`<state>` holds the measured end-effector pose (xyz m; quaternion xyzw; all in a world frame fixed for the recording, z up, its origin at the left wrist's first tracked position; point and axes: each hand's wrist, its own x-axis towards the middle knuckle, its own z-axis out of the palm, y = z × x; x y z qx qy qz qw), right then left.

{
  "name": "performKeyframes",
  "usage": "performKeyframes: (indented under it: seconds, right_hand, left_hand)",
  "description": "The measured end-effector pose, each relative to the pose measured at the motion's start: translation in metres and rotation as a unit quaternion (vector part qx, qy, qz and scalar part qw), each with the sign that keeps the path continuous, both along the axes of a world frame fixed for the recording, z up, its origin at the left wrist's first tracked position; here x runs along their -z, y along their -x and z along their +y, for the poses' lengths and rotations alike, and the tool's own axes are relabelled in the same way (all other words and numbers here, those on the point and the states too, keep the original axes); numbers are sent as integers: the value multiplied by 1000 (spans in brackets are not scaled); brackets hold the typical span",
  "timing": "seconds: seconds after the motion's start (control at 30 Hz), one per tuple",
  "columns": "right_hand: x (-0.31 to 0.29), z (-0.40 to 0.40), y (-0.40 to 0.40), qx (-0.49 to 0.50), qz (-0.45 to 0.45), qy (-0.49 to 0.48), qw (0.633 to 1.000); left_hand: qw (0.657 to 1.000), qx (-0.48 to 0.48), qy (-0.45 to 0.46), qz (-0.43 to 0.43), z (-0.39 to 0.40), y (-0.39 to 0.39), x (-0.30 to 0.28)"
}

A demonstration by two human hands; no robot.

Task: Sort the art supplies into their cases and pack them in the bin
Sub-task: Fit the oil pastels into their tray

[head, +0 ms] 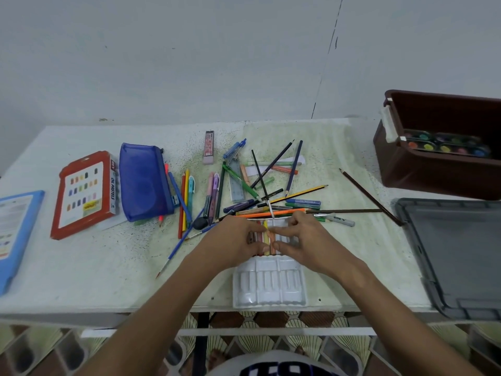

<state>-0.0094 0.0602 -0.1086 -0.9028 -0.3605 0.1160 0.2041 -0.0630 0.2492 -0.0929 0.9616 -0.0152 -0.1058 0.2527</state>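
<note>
Both hands, left [238,237] and right [303,237], pinch perhaps one pastel stick [270,236] over the ribbed white plastic tray [268,286]; loose pencils [271,185] crowd behind on the speckled tabletop [108,267]

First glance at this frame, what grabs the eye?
Both hands, left hand and right hand, meet at table centre over a white pastel tray, fingers on the pastels in it. Just behind lies a jumbled pile of pencils and pens; a brown bin holding a watercolour palette sits far right.

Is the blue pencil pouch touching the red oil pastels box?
Apart. The head view shows a strip of bare table between the blue pencil pouch and the red oil pastels box.
</note>
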Motion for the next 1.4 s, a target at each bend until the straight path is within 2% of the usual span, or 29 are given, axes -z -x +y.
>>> performKeyframes:
  seconds: [0.23,0.3,0.4,0.5,0.7,0.8,0.9,1.2,1.4]
  right_hand:
    - [-5,-2,-12,13,80,-87,993]
    - [-12,1,-27,43,83,-124,988]
    - [-23,11,-58,91,78,-156,980]
    - [-30,26,-90,105,63,-136,983]
    - [-30,53,-115,69,80,-93,990]
    - [-22,59,-119,54,67,-62,994]
    - [-14,60,-122,48,65,-61,995]
    - [-9,59,-128,20,30,11,999]
    - [-25,48,-118,65,32,-48,996]
  left_hand:
    - [998,-6,59,20,12,-2,-6]
    - [998,-28,60,1,24,-16,-12]
    - [996,-61,13,-71,45,-50,-21]
    - [994,-56,-32,-93,58,-85,-27]
    - [989,25,-139,-53,67,-130,-21]
    - [984,73,-164,-19,68,-137,-18]
    - [981,80,-176,-19,70,-140,-16]
    - [992,-41,-69,-93,80,-129,-15]
    - [987,-84,11,-137,67,-96,-25]
